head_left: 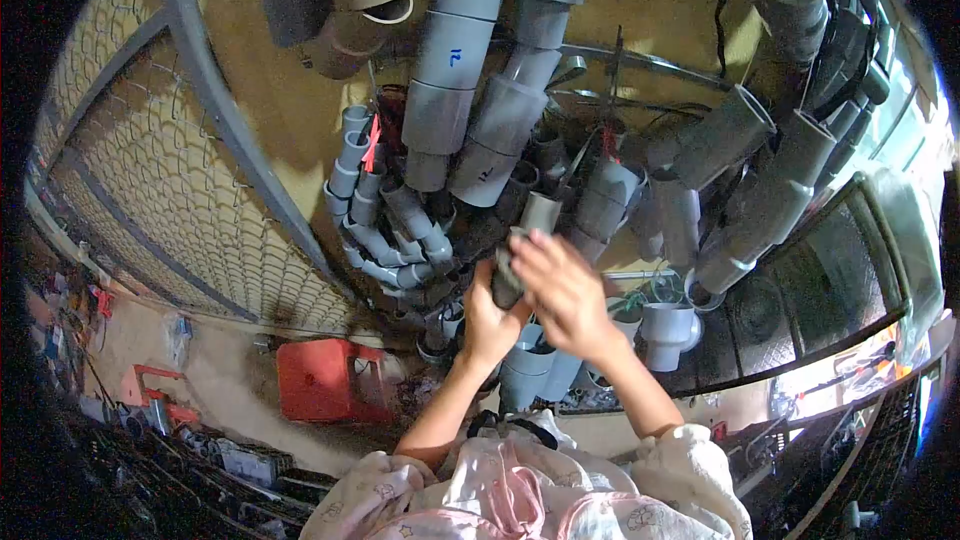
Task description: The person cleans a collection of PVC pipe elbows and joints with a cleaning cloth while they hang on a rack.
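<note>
My left hand (488,325) is wrapped round a dark grey plastic pipe fitting (506,285), thumb along its side. Across the top of it reaches my right hand (568,300), fingers stretched out and slightly smeared by motion. Just above the fingertips a short grey-beige pipe piece (541,212) shows, its lower end overlapped by the right hand. Behind both hands hang long strings of grey pipe fittings, including a column marked "12" (447,60) and another beside it (500,125).
On the left stands a wire mesh panel (200,200) with a metal frame. A red plastic stool (325,380) is on the floor below it. Small curved fittings (385,265) hang left of my hands. A white-grey fitting (668,335) and a dark glass-like panel (800,285) are at right.
</note>
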A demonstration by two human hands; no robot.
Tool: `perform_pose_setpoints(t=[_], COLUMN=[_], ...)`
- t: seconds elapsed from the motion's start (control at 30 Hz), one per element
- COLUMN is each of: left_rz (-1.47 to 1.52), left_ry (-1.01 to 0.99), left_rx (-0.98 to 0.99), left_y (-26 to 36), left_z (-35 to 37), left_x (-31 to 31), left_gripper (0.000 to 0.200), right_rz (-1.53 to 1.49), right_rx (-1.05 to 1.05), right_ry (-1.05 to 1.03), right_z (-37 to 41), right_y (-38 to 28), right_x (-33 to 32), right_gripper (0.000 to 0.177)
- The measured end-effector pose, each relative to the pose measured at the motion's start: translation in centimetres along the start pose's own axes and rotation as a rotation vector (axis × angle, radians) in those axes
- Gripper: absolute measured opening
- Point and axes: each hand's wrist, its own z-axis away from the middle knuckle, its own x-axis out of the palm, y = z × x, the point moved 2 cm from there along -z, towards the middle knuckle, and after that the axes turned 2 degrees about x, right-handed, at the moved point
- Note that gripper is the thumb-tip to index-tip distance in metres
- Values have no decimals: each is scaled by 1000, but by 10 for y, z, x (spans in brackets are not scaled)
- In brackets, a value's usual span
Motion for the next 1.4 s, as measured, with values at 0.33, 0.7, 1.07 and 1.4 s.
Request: perform_pose_setpoints(t=[0.33, 0.7, 1.07, 1.4], left_rz=[121, 131, -96, 214], left_ry=[-55, 30, -59, 100], left_rx=[32, -5, 151, -199], left_y=[8, -9, 0, 6], left_z=[8, 11, 5, -25], left_x=[9, 11, -3, -35], left_gripper=[50, 52, 52, 30], right_rz=[149, -11, 21, -514], right_rx=[172, -54, -54, 866], right_ry=[6, -279, -213, 506], right_z=[-25, -8, 20, 117], right_y=[18, -4, -20, 31], right_x=[-17, -41, 1, -82], right_gripper=[34, 42, 40, 36])
